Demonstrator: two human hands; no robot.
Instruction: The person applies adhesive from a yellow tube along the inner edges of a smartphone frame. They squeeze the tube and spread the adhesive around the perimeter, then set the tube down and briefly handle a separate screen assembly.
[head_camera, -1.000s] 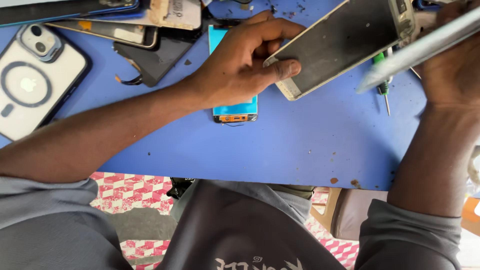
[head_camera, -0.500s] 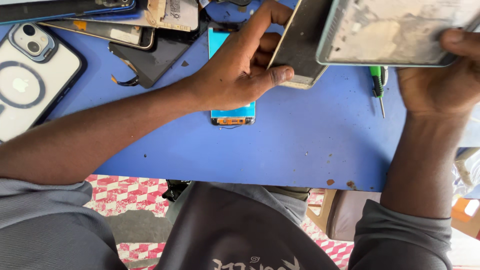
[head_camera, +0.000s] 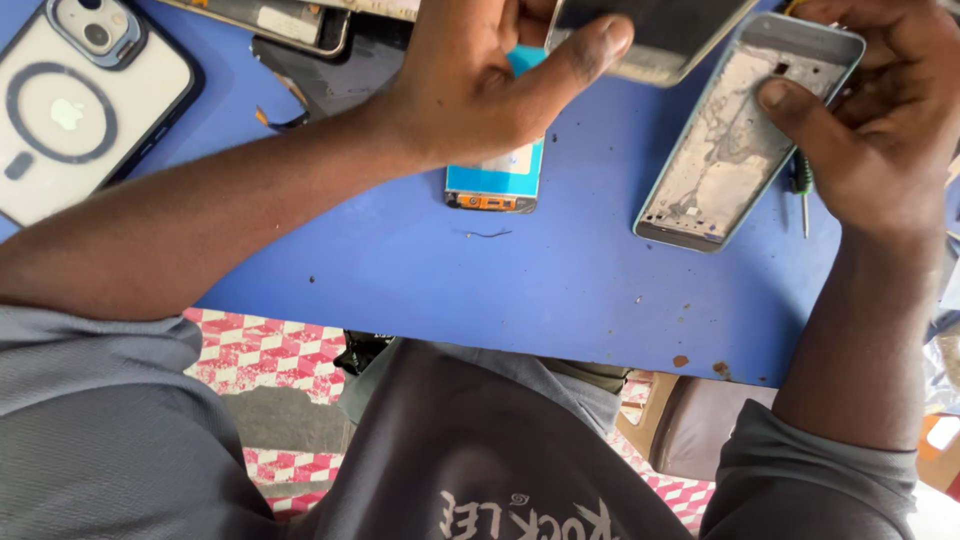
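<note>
My left hand grips a dark phone screen panel at the top centre, thumb pressed on its lower edge. My right hand holds an empty grey phone frame, thumb lying on its inner face, with the frame's lower end close to the blue table. The two parts are apart. Under my left hand lies a light-blue flat part with an orange connector strip. A green-handled screwdriver lies just right of the frame, partly hidden by my right hand.
A white phone in a clear case with a dark rim lies at the far left. Other phone bodies and a black part sit along the top. A thin wire scrap lies mid-table. The table's front edge runs above my lap.
The screen panel and the frame have come apart: my left hand kept the panel up, my right hand brought the frame down and turned its inner side up.
</note>
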